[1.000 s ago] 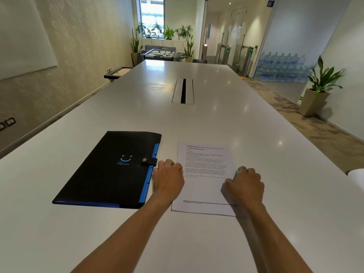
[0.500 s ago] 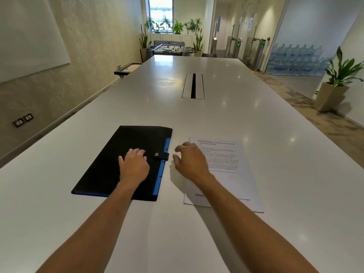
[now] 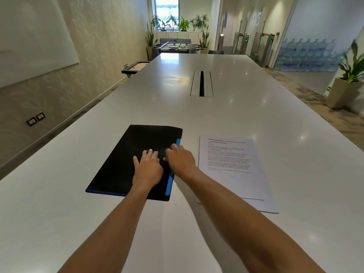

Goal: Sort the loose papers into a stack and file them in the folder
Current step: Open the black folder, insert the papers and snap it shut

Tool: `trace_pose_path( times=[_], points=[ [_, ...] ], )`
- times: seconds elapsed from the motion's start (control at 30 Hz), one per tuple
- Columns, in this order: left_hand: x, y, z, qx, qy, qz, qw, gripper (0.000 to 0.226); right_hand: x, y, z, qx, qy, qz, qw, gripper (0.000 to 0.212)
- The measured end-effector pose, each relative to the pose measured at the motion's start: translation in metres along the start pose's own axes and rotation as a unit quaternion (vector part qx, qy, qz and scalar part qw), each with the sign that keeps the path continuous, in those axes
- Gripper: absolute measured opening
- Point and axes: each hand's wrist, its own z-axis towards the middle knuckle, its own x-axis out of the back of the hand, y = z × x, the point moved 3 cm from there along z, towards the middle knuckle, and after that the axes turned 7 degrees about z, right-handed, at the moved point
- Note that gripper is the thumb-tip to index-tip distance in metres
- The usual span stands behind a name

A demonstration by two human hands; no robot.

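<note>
A black folder with a blue edge lies closed on the white table. My left hand rests flat on its cover, fingers spread. My right hand sits at the folder's right edge, over the snap strap, with thumb and fingers pinched on it; the strap itself is hidden under the hand. To the right lies a neat stack of printed papers, untouched by either hand.
A cable slot runs down the table's middle, far from the hands. The table's left edge is close to the folder. A potted plant stands on the floor at right, and a foosball table stands beyond the far end.
Both hands left the paper stack and moved left. The left hand settled flat on the folder; the right hand then reached across onto the strap at the folder's edge.
</note>
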Motion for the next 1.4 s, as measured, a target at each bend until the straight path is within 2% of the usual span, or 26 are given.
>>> trace_pose_path(
  times=[0.23, 0.37, 0.57, 0.73, 0.8, 0.93, 1.1, 1.2, 1.33, 1.4],
  points=[
    [-0.002, -0.003, 0.001, -0.003, -0.009, 0.004, 1.000, 0.047, 0.000, -0.008, 0.006, 0.054, -0.054, -0.111, 0.991, 0.018],
    [-0.001, -0.002, 0.000, -0.009, -0.010, 0.004, 1.000, 0.048, 0.000, -0.010, 0.006, 0.060, -0.045, -0.110, 0.991, 0.018],
    [-0.002, -0.002, 0.000, -0.003, -0.011, 0.000, 1.000, 0.050, 0.017, 0.006, 0.012, -0.070, 0.015, 0.053, 0.996, 0.009],
    [-0.010, 0.001, 0.002, -0.009, -0.046, 0.051, 0.998, 0.079, 0.018, 0.023, 0.005, -0.178, 0.022, 0.165, 0.970, 0.030],
    [-0.011, 0.002, 0.003, -0.006, -0.057, 0.062, 0.996, 0.084, 0.018, 0.029, 0.002, -0.222, 0.025, 0.210, 0.952, 0.030],
    [-0.003, 0.008, 0.003, -0.005, -0.069, 0.067, 0.995, 0.071, 0.022, 0.039, -0.005, -0.288, 0.054, 0.297, 0.909, 0.031],
    [0.032, 0.040, 0.002, -0.080, -0.067, 0.013, 0.995, 0.047, 0.025, 0.036, -0.012, -0.314, 0.070, 0.351, 0.879, 0.028],
    [0.055, 0.059, 0.006, -0.112, -0.027, 0.091, 0.989, 0.039, 0.030, 0.035, -0.014, -0.319, 0.071, 0.371, 0.869, 0.025],
    [0.082, 0.071, 0.017, -0.078, -0.002, 0.180, 0.980, 0.031, 0.044, 0.038, -0.017, -0.318, 0.081, 0.401, 0.855, 0.024],
    [0.089, 0.070, 0.018, -0.071, -0.003, 0.203, 0.977, 0.036, 0.051, 0.038, -0.018, -0.309, 0.087, 0.413, 0.852, 0.025]
  ],
)
